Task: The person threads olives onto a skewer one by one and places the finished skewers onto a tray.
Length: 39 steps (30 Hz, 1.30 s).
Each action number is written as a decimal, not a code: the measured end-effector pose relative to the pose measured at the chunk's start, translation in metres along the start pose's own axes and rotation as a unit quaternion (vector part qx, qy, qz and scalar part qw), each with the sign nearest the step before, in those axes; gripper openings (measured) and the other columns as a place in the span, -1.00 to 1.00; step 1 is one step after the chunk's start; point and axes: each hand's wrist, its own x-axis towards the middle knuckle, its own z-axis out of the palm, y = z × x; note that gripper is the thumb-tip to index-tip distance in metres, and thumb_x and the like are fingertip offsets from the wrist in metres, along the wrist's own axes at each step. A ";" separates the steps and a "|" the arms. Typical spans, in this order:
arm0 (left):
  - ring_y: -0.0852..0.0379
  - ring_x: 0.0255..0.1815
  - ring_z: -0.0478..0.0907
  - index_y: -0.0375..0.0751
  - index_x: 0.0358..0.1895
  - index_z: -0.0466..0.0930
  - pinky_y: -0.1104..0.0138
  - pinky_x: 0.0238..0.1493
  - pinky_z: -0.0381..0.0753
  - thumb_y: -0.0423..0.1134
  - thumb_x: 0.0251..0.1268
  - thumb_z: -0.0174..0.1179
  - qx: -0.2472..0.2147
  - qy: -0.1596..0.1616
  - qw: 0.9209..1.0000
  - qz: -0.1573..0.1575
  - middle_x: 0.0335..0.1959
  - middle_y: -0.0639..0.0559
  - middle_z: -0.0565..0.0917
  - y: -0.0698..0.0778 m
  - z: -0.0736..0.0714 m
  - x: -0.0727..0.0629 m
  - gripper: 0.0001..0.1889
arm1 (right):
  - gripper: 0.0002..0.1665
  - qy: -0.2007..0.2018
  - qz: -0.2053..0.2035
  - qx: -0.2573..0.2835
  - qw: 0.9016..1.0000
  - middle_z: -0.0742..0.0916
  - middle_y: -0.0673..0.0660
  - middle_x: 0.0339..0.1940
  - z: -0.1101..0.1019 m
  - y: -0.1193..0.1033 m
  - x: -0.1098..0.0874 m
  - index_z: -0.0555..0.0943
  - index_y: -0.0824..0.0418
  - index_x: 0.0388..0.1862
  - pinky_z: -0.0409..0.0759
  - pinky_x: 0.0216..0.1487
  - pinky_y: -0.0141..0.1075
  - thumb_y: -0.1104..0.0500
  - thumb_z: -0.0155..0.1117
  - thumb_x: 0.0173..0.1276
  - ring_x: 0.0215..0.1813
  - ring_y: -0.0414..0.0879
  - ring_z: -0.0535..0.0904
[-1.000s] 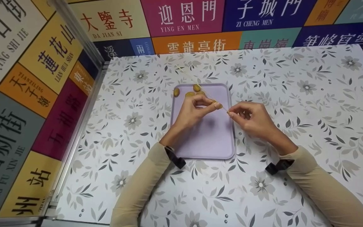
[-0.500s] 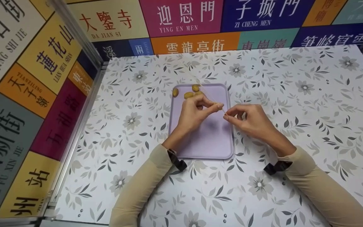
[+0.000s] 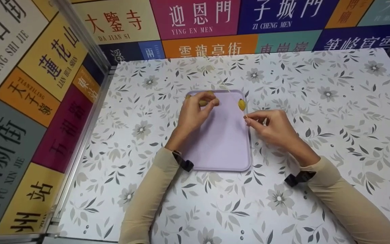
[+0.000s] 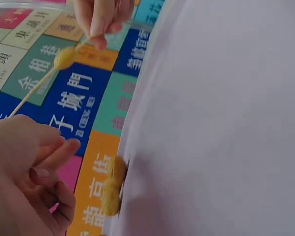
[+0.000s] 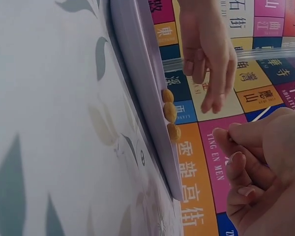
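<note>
Head view: right hand (image 3: 271, 127) pinches a thin stick (image 4: 33, 92), its yellow oval piece (image 3: 242, 104) at ten o'clock; left hand (image 3: 192, 113) free, fingers loosely bent. Left wrist: skewered piece at ten o'clock. Right wrist: three pieces (image 5: 170, 112), left hand's seven o'clock.

A flat white tabletop (image 3: 222, 203), printed all over with grey flowers and darker leaves, is bordered at its far side by an upright wall of multicoloured rectangular panels (image 3: 198, 20), on which large Chinese characters and Latin lettering such as "YING EN MEN" are printed. On the left, the tabletop is flanked by a second upright wall of similarly lettered colour blocks (image 3: 29, 135), and between the two walls a slender silver-grey corner post (image 3: 84, 32) is seen.
</note>
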 end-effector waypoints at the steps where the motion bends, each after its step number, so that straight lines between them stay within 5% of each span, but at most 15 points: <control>1: 0.13 0.07 0.80 -0.11 0.05 0.79 0.18 0.24 0.67 -0.19 0.54 0.39 0.026 -0.003 1.000 -0.007 -0.05 0.06 0.89 -0.001 -0.001 0.002 -0.83 | -0.86 0.002 0.002 -0.002 1.000 0.90 -0.01 -0.33 0.000 0.000 0.000 0.90 0.11 -0.05 0.46 -0.52 -0.48 0.13 0.50 0.51 -0.47 -0.14 0.59; 9: 0.08 0.38 0.68 0.06 0.35 0.72 0.10 0.36 0.66 -0.24 0.49 0.42 0.208 -0.077 0.975 -0.016 0.36 0.13 0.74 -0.007 0.005 0.013 -0.59 | -0.85 -0.010 0.025 0.003 1.000 0.89 0.06 -0.33 -0.003 0.004 0.002 0.90 0.11 -0.07 0.51 -0.56 -0.45 0.11 0.54 0.48 -0.48 -0.13 0.63; 14: 0.08 0.36 0.69 0.06 0.40 0.68 0.12 0.28 0.70 -0.21 0.51 0.40 0.250 -0.111 0.962 0.003 0.39 0.11 0.71 -0.009 0.007 0.011 -0.56 | -0.85 -0.015 0.027 -0.001 1.000 0.89 0.05 -0.33 -0.003 0.004 0.002 0.89 0.13 -0.06 0.50 -0.53 -0.46 0.12 0.53 0.49 -0.46 -0.14 0.61; 21: 0.18 0.28 0.72 0.14 0.15 0.81 0.15 0.23 0.69 -0.12 0.52 0.42 0.231 -0.098 0.968 -0.010 0.21 0.22 0.79 -0.011 0.010 0.010 -0.77 | -0.85 -0.017 0.031 0.005 0.999 0.89 0.08 -0.33 -0.002 0.006 0.002 0.89 0.13 -0.06 0.50 -0.54 -0.45 0.13 0.52 0.49 -0.46 -0.14 0.61; 30: 0.18 0.14 0.77 0.14 0.07 0.77 0.16 0.15 0.71 -0.13 0.49 0.44 0.218 -0.086 0.972 -0.009 0.07 0.23 0.85 -0.016 0.012 0.010 -0.82 | -0.83 -0.021 0.036 0.004 0.999 0.89 0.08 -0.32 -0.001 0.006 0.001 0.89 0.15 -0.05 0.52 -0.51 -0.45 0.12 0.52 0.49 -0.45 -0.12 0.61; 35: 0.10 0.22 0.73 0.09 0.21 0.76 0.20 0.26 0.67 -0.20 0.50 0.42 0.154 -0.035 0.987 -0.008 0.12 0.11 0.83 -0.018 0.004 0.014 -0.71 | -0.83 -0.024 0.039 0.001 0.999 0.89 0.08 -0.30 -0.002 0.006 0.001 0.88 0.15 -0.05 0.53 -0.52 -0.44 0.11 0.52 0.49 -0.45 -0.12 0.62; 39: 0.06 0.04 0.69 0.03 0.28 0.76 0.32 -0.01 0.61 -0.29 0.51 0.40 0.076 0.015 0.997 0.004 0.16 0.06 0.78 -0.017 -0.006 0.015 -0.65 | -0.82 -0.021 0.039 -0.001 0.999 0.89 0.10 -0.31 -0.003 0.006 0.001 0.89 0.14 -0.05 0.52 -0.53 -0.44 0.09 0.53 0.48 -0.45 -0.13 0.62</control>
